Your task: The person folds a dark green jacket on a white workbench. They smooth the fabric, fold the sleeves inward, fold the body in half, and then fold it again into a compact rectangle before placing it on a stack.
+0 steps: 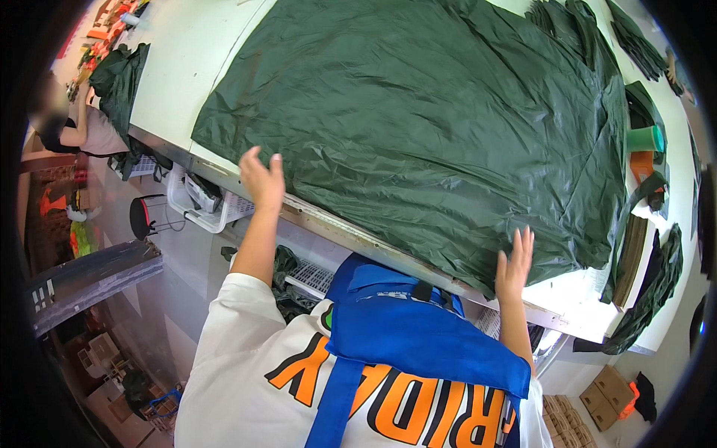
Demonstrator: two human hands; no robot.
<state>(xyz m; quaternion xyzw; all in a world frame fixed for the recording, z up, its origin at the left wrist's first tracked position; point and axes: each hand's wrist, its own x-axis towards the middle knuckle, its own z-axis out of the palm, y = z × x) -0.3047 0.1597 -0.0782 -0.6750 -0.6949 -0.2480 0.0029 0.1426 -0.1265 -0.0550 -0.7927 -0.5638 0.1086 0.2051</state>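
Note:
A large sheet of dark green, shiny, crinkled fabric (418, 112) lies spread over the white table (175, 67). Along its near edge, toward the left, my left hand (263, 179) is raised with thumb and fingers apart, holding nothing. My right hand (514, 265) is at the near right part of the fabric, fingers stretched out and nothing in them. Whether either palm touches the fabric I cannot tell. Creases run along the fabric's near edge between my two hands.
More folded dark green fabric (564, 26) lies at the far right. A green cup-like roll (645, 139) sits beyond the right edge. Below the table's left side is a white plastic basket (196, 205). Another person (93, 131) works at the far left, near a black stool (140, 218).

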